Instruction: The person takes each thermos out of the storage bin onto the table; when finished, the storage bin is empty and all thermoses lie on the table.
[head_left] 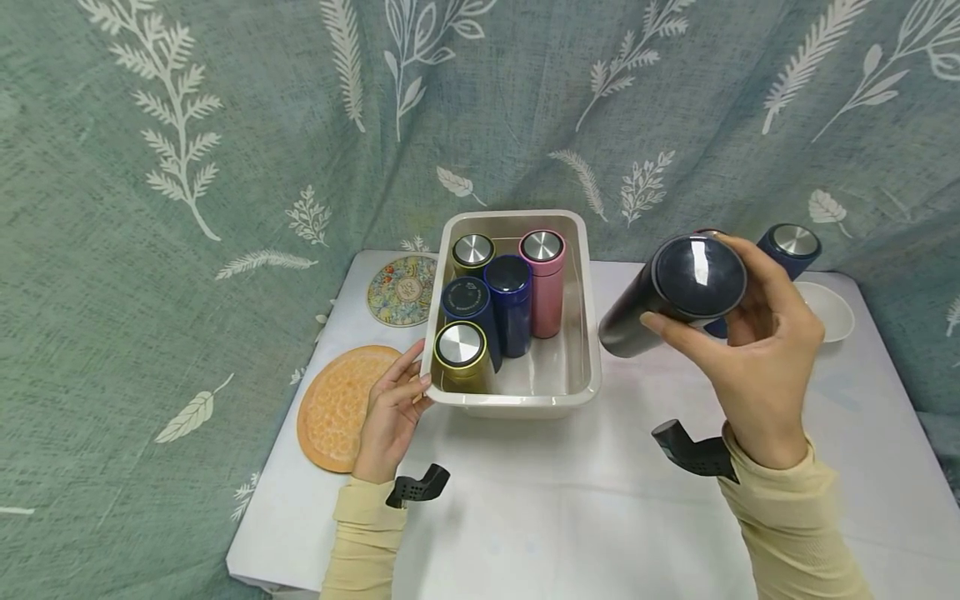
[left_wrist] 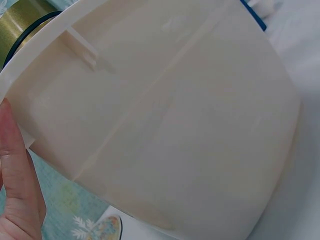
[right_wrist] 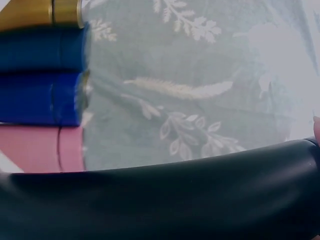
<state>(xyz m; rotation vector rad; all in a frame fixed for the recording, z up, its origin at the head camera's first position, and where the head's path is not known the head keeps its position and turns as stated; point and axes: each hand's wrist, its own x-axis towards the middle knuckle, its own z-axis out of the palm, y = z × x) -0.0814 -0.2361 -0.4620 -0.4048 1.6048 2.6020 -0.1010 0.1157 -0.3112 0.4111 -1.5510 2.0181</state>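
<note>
My right hand [head_left: 765,362] grips a black thermos bottle [head_left: 637,315] near its glossy end, holding it tilted in the air right of a white plastic tub [head_left: 525,401]. The same bottle [right_wrist: 165,200] spans the bottom of the right wrist view. My left hand [head_left: 388,417] holds the tub's near left corner, its fingers against the rim. Inside the tub stand a gold thermos [head_left: 461,358], a dark blue one [head_left: 468,300], a bright blue one [head_left: 513,308], a pink one [head_left: 547,287] and an olive-rimmed one [head_left: 473,252]. From the left wrist, the tub's outer wall [left_wrist: 175,110] fills the view.
A blue thermos [head_left: 793,244] with a silver lid and a white bowl [head_left: 828,312] stand at the right; my right hand partly hides more bottles there. Left of the tub lie an orange round mat [head_left: 337,408] and a patterned round mat [head_left: 403,292]. A leaf-print curtain [head_left: 285,150] hangs behind.
</note>
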